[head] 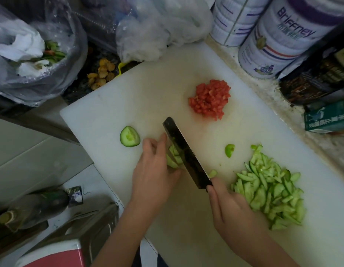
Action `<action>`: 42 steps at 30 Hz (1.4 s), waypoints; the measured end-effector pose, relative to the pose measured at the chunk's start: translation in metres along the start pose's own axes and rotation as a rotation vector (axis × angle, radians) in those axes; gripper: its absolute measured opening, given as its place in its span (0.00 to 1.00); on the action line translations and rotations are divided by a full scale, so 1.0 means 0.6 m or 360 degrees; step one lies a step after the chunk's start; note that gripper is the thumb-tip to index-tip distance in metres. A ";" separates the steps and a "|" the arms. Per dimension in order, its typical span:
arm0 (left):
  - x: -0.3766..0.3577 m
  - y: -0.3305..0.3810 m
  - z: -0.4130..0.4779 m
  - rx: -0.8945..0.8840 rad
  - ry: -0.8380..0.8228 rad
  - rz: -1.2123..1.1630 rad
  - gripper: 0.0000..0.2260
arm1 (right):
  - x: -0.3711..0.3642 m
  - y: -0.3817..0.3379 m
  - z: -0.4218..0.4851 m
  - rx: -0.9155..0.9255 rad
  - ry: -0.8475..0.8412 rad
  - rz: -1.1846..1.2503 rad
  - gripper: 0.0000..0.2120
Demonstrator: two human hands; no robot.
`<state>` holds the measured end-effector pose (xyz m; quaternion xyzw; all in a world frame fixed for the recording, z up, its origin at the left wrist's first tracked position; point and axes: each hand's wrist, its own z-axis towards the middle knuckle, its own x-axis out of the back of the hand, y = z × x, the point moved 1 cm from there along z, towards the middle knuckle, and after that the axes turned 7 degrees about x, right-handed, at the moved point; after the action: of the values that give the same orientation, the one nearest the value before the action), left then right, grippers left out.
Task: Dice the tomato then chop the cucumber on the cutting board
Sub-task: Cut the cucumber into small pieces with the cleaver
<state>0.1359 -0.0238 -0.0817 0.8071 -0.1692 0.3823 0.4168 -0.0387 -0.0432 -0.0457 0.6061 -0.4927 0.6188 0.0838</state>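
A white cutting board (148, 89) fills the middle of the view. A heap of diced red tomato (210, 99) lies toward its far side. My left hand (153, 170) holds down a few cucumber slices (174, 156) with its fingers curled over them. My right hand (231, 212) grips the handle of a dark cleaver (183, 151), whose blade rests against those slices. A pile of chopped cucumber (271, 187) sits at the right. A cucumber end piece (129, 136) lies left of my left hand, and a small green bit (230, 150) right of the blade.
Plastic bags (32, 54) with vegetable scraps stand at the back left. Two white tins (279, 39) and boxes (325, 118) crowd the right back edge. A dark bottle (32, 207) lies at the lower left, off the counter edge.
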 end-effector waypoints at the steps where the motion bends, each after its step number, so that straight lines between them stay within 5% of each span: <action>1: 0.006 0.005 0.008 -0.0044 -0.0038 0.0158 0.39 | -0.004 0.003 -0.007 -0.0041 0.0039 0.0068 0.21; 13: 0.003 0.031 0.019 -0.0219 -0.0176 0.0296 0.20 | 0.034 0.009 -0.093 -0.0215 0.0484 0.0456 0.15; 23: -0.063 0.113 -0.023 -0.0587 -0.0521 0.0223 0.21 | 0.073 0.020 -0.153 -0.0435 0.0682 0.0768 0.13; 29: -0.008 0.075 0.018 -0.0143 0.0185 0.0502 0.20 | 0.076 0.036 -0.166 -0.0441 0.0677 0.0817 0.15; 33: -0.034 0.094 0.025 -0.0143 0.0032 0.0365 0.13 | 0.081 0.047 -0.169 -0.0430 0.0640 0.0842 0.17; 38: -0.081 0.144 -0.020 -0.0405 -0.0286 0.0227 0.17 | 0.097 0.055 -0.172 -0.0410 0.0642 0.0841 0.16; 42: -0.078 0.153 -0.012 -0.0429 -0.0154 0.0251 0.12 | 0.109 0.064 -0.175 -0.0390 0.0641 0.0871 0.13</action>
<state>0.0480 -0.0749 -0.0646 0.7456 -0.3018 0.3482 0.4814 -0.1520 -0.0197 0.0123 0.3032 -0.6808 0.6616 0.0825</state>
